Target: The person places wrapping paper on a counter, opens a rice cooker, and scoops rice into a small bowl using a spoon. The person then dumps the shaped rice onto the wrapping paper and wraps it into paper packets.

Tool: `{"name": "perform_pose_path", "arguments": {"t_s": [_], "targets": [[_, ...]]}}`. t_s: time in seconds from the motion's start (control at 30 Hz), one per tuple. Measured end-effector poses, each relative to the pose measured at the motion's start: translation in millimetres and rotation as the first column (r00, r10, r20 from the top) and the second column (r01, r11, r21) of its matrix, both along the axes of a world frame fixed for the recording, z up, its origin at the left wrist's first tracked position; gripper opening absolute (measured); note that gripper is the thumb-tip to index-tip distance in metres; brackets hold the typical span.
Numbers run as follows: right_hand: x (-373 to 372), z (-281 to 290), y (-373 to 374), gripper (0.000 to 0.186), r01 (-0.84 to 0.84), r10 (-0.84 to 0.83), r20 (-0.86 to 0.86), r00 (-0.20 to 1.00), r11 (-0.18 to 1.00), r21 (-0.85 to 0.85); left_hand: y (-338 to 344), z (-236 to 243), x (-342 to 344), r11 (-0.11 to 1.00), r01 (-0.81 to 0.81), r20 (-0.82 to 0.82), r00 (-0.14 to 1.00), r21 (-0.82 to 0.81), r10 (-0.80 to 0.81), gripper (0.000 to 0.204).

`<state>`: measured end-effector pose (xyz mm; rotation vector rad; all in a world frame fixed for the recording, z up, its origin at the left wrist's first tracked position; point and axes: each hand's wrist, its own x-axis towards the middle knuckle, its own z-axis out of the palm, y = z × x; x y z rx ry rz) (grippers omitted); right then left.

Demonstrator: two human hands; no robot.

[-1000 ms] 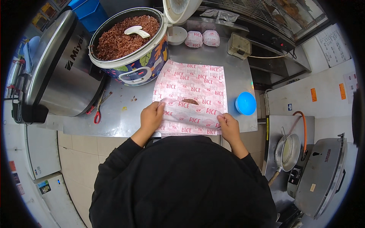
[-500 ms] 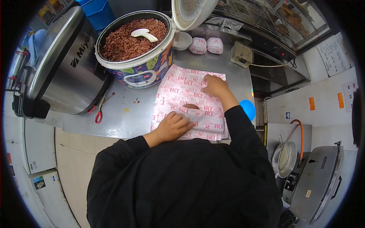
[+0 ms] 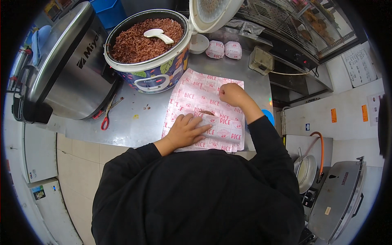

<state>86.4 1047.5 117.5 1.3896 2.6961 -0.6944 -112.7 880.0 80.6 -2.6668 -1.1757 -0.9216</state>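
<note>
L hand (image 3: 185,131) flat, fingers spread, pressing pink-print wrap paper (image 3: 206,110) on steel bench (image 3: 130,126). R hand (image 3: 229,94) loosely curled at paper's 1 o'clock corner, grip unclear. Rice cooker (image 3: 149,45) at 11.

Two pink-printed wrapped packets (image 3: 224,49) behind the pink-and-white wrapping sheets (image 3: 206,110); orange wall labels (image 3: 333,115) at right

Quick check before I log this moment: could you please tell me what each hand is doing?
Left hand: open, flat on the pink printed paper.
Right hand: fingers curled, resting on the paper's far edge; a pinch cannot be told.
</note>
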Motion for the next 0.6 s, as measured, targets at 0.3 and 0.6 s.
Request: {"name": "perform_pose_path", "arguments": {"t_s": [0.3,0.6], "targets": [[3.5,14.2,-119.6,0.014,-0.293,0.292,0.025,0.956,0.954,0.067,-22.0,-11.8,6.2,0.972,-0.178,0.017,0.984,0.150,0.178,0.034],[15.6,-11.6,-128.2,0.013,-0.289,0.302,-0.139,0.943,0.951,0.106,12.2,-8.1,-42.4,0.998,-0.029,-0.095,0.995,-0.050,0.024,0.012]]}}
